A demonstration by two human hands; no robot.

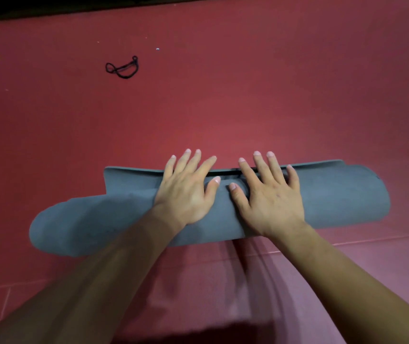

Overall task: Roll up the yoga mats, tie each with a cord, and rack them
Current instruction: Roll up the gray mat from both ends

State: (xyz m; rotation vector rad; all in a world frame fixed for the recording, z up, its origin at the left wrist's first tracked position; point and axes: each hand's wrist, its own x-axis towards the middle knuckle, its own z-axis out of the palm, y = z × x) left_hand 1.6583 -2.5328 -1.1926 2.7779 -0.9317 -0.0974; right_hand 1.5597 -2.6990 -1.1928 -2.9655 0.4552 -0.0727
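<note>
Pressing down on the grey yoga mat (335, 202), rolled nearly to its end and lying crosswise on the red floor (248, 95), with the left hand (186, 192) and right hand (270, 197) flat on top near the middle, fingers (193, 162) straight and spread, clamping nothing. Judging it soft, springy foam, light but apt to uncoil, best held by palms over the last loose flap (134, 175). Leaving the black cord (123, 68) well apart on the floor, far left.

Hands (186, 192) (270, 194) flat on seemingly rolled mat (335, 194)
</note>
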